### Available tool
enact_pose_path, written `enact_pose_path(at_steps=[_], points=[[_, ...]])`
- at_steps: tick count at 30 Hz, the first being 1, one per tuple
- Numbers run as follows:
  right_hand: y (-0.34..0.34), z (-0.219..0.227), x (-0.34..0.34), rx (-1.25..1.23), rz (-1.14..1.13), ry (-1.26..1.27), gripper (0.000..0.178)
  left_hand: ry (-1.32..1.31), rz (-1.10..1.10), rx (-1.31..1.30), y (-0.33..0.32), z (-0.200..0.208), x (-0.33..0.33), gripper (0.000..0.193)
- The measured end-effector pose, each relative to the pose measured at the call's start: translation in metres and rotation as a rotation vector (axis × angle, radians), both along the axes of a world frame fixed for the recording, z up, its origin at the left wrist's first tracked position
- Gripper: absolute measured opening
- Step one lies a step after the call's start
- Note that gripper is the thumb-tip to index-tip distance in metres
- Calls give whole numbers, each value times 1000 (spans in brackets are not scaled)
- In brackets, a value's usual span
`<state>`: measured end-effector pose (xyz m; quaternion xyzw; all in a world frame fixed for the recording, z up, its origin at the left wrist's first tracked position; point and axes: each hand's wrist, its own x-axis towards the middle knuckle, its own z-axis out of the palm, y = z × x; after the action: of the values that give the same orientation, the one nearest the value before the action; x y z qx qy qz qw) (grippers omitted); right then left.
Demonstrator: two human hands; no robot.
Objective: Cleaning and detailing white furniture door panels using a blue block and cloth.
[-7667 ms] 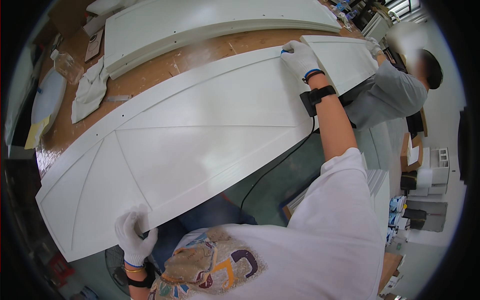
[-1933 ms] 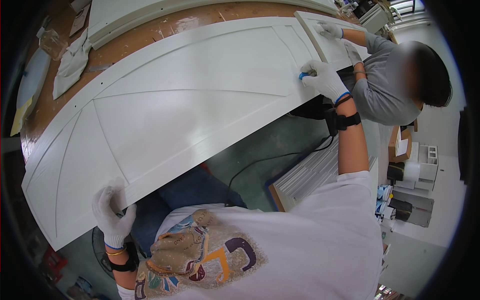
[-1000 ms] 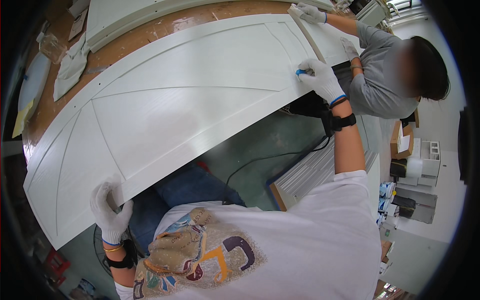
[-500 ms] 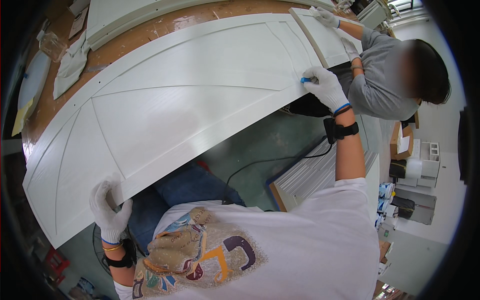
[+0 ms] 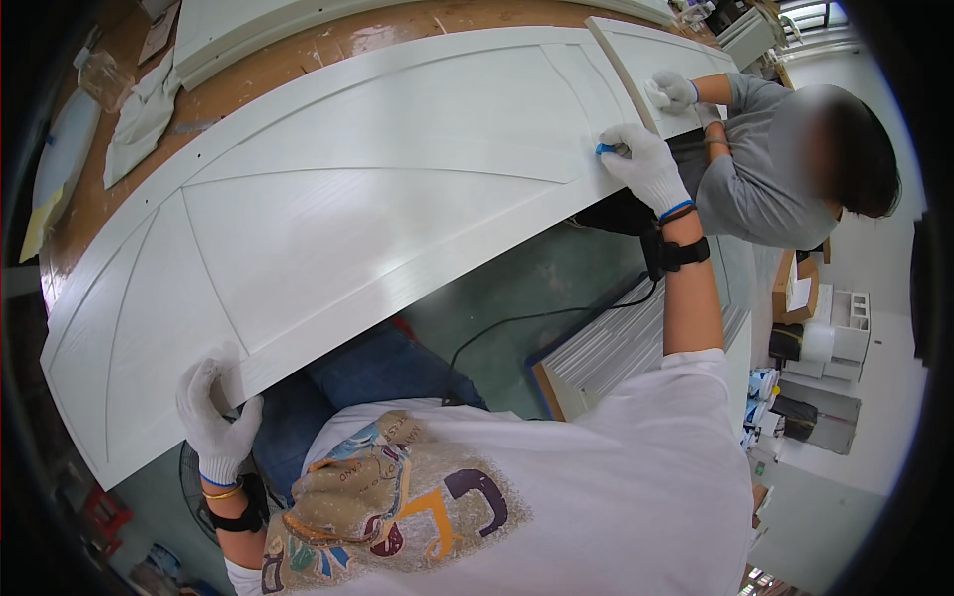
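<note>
A large white panel (image 5: 328, 228) with grooved lines and a curved far edge stretches across the table in front of me. My left hand (image 5: 214, 422), in a white knit glove, grips its near edge at the left, fingers over the top and thumb apart at the edge. Also gloved, my right hand (image 5: 644, 164) is closed at the panel's right end. Between its thumb and fingers is a small blue piece (image 5: 604, 149), mostly hidden, close to the panel surface; its kind cannot be made out.
At the right a co-worker (image 5: 755, 164) in grey holds a white wad (image 5: 657, 94) on another white panel (image 5: 686, 60). Past my panel lie a white cloth (image 5: 144, 129) and a clear bottle (image 5: 102, 79) on the brown table (image 5: 298, 62). Stacked strips (image 5: 606, 343) stand below my right arm.
My right hand has shifted slightly farther away with the blue piece. The co-worker's hand with the white wad has come nearer across the other panel. My left hand stays in place.
</note>
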<state>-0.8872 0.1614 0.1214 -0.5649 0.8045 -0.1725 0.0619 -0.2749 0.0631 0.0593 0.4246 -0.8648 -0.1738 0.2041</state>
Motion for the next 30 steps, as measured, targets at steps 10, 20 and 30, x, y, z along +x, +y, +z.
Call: enact_pose_path(at_steps=[10,20,30], points=[[-38,-2,-26,49,-41,54,21,28,-8,9,0,0,-1,70],[-56,0,-35,62,-62,40,22,17,-2,3,0,1,-1,68],[-54,3,-33,41,-28,67,20,39,-28,-1,-1,2,-2,69]])
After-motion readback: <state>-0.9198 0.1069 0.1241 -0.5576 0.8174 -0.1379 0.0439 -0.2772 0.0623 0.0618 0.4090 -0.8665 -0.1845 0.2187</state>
